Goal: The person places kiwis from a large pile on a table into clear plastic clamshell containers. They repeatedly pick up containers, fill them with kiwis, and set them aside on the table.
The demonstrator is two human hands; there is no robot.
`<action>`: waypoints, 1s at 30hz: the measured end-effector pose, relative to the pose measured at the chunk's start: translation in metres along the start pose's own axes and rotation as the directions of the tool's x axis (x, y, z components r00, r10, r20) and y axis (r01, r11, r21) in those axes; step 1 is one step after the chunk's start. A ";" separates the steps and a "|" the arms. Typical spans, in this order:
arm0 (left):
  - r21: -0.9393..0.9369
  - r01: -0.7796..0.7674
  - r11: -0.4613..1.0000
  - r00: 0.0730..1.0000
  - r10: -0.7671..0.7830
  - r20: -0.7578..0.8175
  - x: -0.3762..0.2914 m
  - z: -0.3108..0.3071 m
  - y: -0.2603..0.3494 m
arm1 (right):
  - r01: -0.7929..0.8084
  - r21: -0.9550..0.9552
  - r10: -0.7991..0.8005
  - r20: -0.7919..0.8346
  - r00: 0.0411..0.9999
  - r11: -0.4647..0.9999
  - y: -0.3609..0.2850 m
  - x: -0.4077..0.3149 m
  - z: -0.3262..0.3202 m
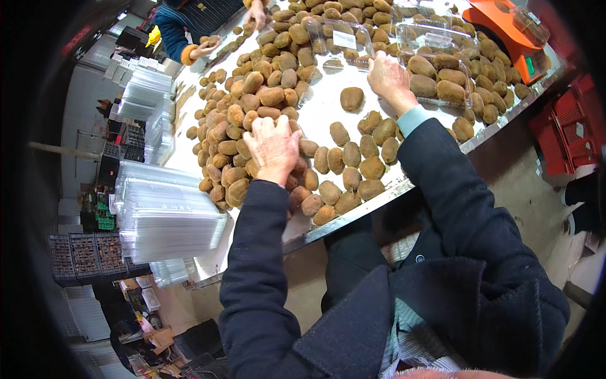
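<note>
My left hand (pixel 273 148) lies over a heap of brown kiwifruit (pixel 227 148), its fingers curled down among them; whether it grips one is hidden. At the near right corner of a clear plastic clamshell container (pixel 319 45), my right hand (pixel 389 78) pinches the rim. The container stands open beside the heap and carries a white label. Right of that hand sits another clear clamshell (pixel 466 90) filled with several kiwifruit. One large kiwifruit (pixel 352 99) rests alone on the white tabletop (pixel 326 116) between my hands. Loose kiwifruit (pixel 351 154) spread towards the table's near edge.
Stacks of clear plastic containers (pixel 165 213) stand along the table's left side. An orange scale (pixel 504 35) is at the far right, with a packed container (pixel 530 26) on it. Across the table, another person's hand (pixel 203 49) holds kiwifruit. Red crates (pixel 563 128) are off the right side.
</note>
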State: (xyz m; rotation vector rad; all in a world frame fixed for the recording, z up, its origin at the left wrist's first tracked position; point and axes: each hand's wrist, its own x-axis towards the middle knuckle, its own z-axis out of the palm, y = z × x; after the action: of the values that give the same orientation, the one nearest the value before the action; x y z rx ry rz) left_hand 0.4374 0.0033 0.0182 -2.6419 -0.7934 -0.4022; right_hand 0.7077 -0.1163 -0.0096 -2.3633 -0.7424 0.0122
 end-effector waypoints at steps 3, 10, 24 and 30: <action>0.001 0.011 1.000 0.999 -0.011 0.047 -0.010 -0.001 -0.009 | 0.013 0.012 -0.013 -0.011 1.000 1.000 -0.001 -0.001 -0.002; -0.133 -0.075 0.988 0.997 0.078 0.021 -0.032 -0.012 -0.040 | 0.019 0.017 -0.021 0.075 0.997 1.000 -0.003 -0.002 -0.008; -0.752 0.512 0.415 0.845 -0.400 0.354 0.088 -0.010 0.087 | 0.004 -0.019 -0.003 0.052 0.999 1.000 -0.003 0.001 -0.003; -0.492 0.252 0.833 0.947 -0.318 -0.053 0.061 0.001 0.073 | 0.005 0.035 -0.006 0.051 0.999 0.999 0.000 0.002 -0.001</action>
State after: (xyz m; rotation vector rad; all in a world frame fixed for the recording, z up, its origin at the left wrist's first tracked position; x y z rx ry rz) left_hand 0.5287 -0.0248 0.0215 -2.8962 -1.1808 -0.9603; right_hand 0.7096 -0.1161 -0.0085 -2.3357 -0.7671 0.0826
